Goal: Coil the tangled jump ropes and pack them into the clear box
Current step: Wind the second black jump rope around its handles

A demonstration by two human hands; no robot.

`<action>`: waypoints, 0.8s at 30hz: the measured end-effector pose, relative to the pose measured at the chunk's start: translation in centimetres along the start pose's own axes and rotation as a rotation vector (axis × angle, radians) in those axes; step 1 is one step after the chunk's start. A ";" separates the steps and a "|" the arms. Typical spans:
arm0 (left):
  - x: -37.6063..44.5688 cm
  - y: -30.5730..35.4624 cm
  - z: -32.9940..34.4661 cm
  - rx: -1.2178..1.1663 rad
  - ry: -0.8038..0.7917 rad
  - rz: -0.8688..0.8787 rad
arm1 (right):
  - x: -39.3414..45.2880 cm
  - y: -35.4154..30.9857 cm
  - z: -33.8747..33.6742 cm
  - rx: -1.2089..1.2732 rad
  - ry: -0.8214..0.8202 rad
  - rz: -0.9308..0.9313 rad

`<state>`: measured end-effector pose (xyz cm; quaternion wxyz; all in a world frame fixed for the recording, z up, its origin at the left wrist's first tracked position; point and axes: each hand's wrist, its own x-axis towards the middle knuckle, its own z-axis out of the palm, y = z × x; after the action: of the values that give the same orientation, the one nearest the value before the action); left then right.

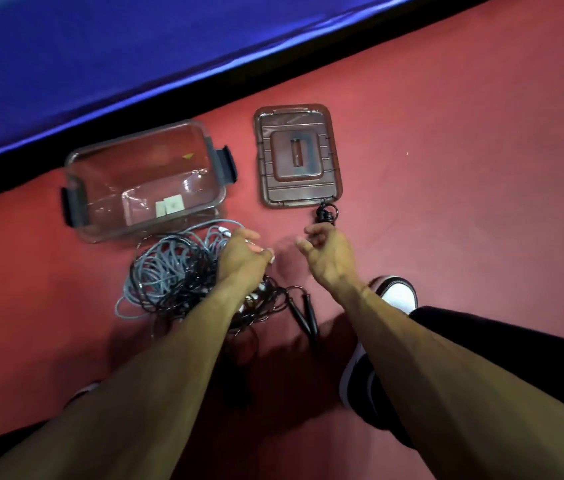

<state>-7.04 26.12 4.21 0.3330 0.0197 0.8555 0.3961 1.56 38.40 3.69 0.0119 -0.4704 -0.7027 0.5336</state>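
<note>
A tangle of grey and black jump ropes [169, 271] lies on the red floor just in front of the clear box [76, 168], which stands open with only small white slips inside. My left hand [242, 258] is over the right side of the tangle, its fingers curled round a white handle whose ends show at either side of the hand. My right hand [329, 258] is to the right, its fingers curled and pinching a black rope end [325, 214] that loops up by the lid. Two black handles [305, 317] lie on the floor between my forearms.
The box's brown-tinted lid [298, 157] lies flat on the floor to the right of the box. A blue mat [135, 46] with a black edge runs along behind. My white shoe [398, 292] and black-clad leg are at the right.
</note>
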 end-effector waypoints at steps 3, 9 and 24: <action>-1.8 -0.4 -2.8 -0.011 0.027 -0.009 | -2.2 -0.9 2.0 -0.035 -0.025 -0.021; -4.6 -2.8 -5.3 -0.020 0.018 -0.012 | -6.0 -1.4 5.9 -0.030 -0.116 -0.032; -6.2 -10.4 -6.6 -0.010 0.168 -0.202 | -9.2 2.3 12.4 -0.136 -0.179 0.026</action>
<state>-3.69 12.74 3.48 0.2984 -0.1016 0.8760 0.3651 1.77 23.00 1.03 -0.0898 -0.4297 -0.7292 0.5249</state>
